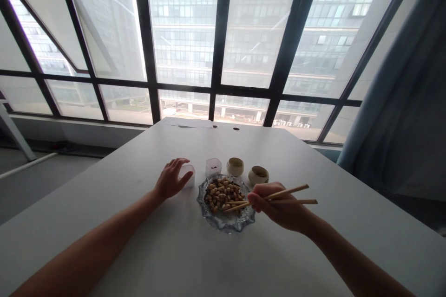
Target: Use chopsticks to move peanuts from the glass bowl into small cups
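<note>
While the right hand pinches a pair of wooden chopsticks, its palm is turned out of sight, and the stick tips are hard to make out among the peanuts and dark bits in the glass bowl. The left hand, thumb standing apart from its curved fingers, partly hides a clear plastic cup; whether it grips the cup I cannot tell. Both forearms are cut off by the lower edge. The chopsticks' long axis runs roughly left to right, tips leftward over the bowl, rear ends spread to the right beyond the hand. Behind the bowl, a second plastic cup holds a few dark specks, with two round beige pots beside it, their contents unclear. All stand on a white table, papers at its far end, facing dark-framed windows, with a grey-blue curtain at right.
</note>
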The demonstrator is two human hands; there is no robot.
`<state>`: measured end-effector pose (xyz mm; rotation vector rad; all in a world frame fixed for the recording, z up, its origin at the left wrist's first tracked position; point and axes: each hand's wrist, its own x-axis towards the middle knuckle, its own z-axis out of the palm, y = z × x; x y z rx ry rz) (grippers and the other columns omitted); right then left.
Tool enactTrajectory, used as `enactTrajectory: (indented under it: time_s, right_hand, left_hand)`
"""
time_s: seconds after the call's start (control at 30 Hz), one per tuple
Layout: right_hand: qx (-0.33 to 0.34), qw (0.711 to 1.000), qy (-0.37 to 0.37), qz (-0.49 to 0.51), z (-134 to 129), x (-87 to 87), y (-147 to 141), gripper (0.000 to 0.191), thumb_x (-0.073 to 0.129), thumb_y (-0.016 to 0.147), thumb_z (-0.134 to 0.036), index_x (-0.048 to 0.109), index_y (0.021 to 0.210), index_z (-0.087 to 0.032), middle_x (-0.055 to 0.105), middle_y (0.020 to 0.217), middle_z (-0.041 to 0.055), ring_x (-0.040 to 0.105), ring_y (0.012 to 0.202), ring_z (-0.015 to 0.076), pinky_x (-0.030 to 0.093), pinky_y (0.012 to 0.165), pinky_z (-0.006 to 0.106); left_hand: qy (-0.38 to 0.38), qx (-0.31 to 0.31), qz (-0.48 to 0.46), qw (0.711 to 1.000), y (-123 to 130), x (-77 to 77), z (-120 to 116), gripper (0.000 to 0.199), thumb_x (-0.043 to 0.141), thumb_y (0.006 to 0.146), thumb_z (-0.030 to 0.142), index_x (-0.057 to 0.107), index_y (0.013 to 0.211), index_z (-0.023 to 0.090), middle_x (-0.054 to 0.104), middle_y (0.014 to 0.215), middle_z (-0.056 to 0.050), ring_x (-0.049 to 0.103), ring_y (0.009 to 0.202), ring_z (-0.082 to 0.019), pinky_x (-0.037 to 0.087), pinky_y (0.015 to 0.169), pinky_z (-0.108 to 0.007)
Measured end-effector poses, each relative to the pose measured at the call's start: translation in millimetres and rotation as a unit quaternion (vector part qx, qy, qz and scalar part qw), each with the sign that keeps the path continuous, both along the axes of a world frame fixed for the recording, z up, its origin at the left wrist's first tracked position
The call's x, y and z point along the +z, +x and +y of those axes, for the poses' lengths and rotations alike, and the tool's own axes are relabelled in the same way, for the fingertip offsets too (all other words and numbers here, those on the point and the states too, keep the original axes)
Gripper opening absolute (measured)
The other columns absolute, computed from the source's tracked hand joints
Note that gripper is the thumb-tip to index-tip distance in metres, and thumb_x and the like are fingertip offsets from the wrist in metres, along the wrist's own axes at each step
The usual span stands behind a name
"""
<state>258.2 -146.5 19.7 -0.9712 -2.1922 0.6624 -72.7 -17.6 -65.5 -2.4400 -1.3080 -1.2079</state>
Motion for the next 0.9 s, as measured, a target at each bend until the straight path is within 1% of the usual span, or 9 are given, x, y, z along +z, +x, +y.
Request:
enactTrajectory:
  time_s: [0.23,0.33,0.4,0.5,0.57,0.63,0.7,0.83,0.9]
  right_hand:
    - [-0.003,0.999,-0.041,0.029,1,-8.2,0,0.048,0.052,0.096,-0.052,0.063,0.063,-0.019,0.063,0.054,0.0023,0.058,0.047,0.0134,0.044,0.045,0.024]
    - [-0.071,0.986,-0.065,0.137,5,-11.9,0,0.047,0.06,0.09,-0.058,0.065,0.064,-0.018,0.065,0.052,0.0031,0.059,0.044,0.0144,0.045,0.042,0.025]
    - [-0.148,0.95,-0.081,0.263,12,-14.5,0,0.047,0.067,0.082,-0.062,0.067,0.066,-0.018,0.065,0.051,0.0032,0.058,0.041,0.0148,0.045,0.04,0.026]
    - [-0.231,0.862,-0.135,0.431,25,-19.1,3,0.047,0.076,0.072,-0.063,0.066,0.067,-0.017,0.065,0.049,0.0032,0.057,0.039,0.0141,0.045,0.036,0.025]
    - [-0.258,0.815,-0.174,0.489,33,-23.4,7,0.044,0.079,0.071,-0.058,0.065,0.065,-0.016,0.064,0.048,0.0032,0.055,0.038,0.0129,0.045,0.035,0.024]
    - [-0.27,0.792,-0.195,0.512,38,-28.6,10,0.04,0.08,0.072,-0.052,0.065,0.066,-0.016,0.063,0.047,0.0031,0.055,0.038,0.0124,0.046,0.035,0.023]
    - [-0.265,0.793,-0.198,0.511,41,-34.0,13,0.036,0.079,0.075,-0.049,0.065,0.067,-0.016,0.064,0.048,0.0034,0.055,0.039,0.0132,0.047,0.035,0.024]
    - [-0.245,0.823,-0.173,0.482,43,-40.9,16,0.036,0.074,0.078,-0.05,0.065,0.068,-0.018,0.065,0.05,0.0043,0.057,0.039,0.016,0.049,0.035,0.028]
    - [-0.247,0.826,-0.165,0.478,43,-41.0,15,0.037,0.075,0.077,-0.052,0.064,0.067,-0.018,0.065,0.05,0.0044,0.057,0.04,0.0161,0.049,0.035,0.028]
  left_hand:
    - [-0.028,-0.001,-0.01,1.0,2,-7.9,0,0.04,0.046,0.094,0.053,0.055,0.117,0.021,0.067,0.119,-0.013,0.062,0.113,-0.029,0.049,0.099,-0.048]
    - [-0.032,-0.001,-0.011,0.999,2,-7.8,0,0.041,0.046,0.094,0.053,0.055,0.117,0.021,0.067,0.119,-0.013,0.063,0.113,-0.03,0.049,0.098,-0.048]
    - [-0.036,0.0,-0.011,0.999,2,-7.5,-1,0.041,0.046,0.093,0.053,0.055,0.117,0.021,0.067,0.119,-0.012,0.063,0.113,-0.03,0.05,0.098,-0.048]
    - [-0.04,0.001,-0.01,0.999,2,-7.2,-1,0.042,0.047,0.093,0.054,0.055,0.117,0.021,0.068,0.119,-0.012,0.063,0.113,-0.03,0.05,0.098,-0.047]
    - [-0.04,0.0,-0.008,0.999,3,-7.2,-1,0.042,0.047,0.092,0.054,0.055,0.116,0.021,0.068,0.118,-0.012,0.064,0.112,-0.029,0.05,0.097,-0.047]
    - [-0.038,0.0,-0.01,0.999,3,-7.5,0,0.041,0.048,0.092,0.054,0.055,0.115,0.021,0.069,0.117,-0.012,0.064,0.111,-0.029,0.05,0.097,-0.046]
    - [-0.036,-0.001,-0.013,0.999,3,-7.9,1,0.04,0.049,0.091,0.054,0.055,0.114,0.021,0.069,0.116,-0.011,0.065,0.11,-0.029,0.051,0.096,-0.046]
    - [-0.037,-0.003,-0.017,0.999,2,-9.0,1,0.041,0.052,0.09,0.054,0.056,0.114,0.022,0.069,0.116,-0.011,0.065,0.109,-0.029,0.051,0.096,-0.046]
    - [-0.036,-0.006,-0.024,0.999,2,-9.1,1,0.041,0.055,0.088,0.054,0.055,0.114,0.022,0.069,0.116,-0.011,0.065,0.108,-0.029,0.051,0.096,-0.046]
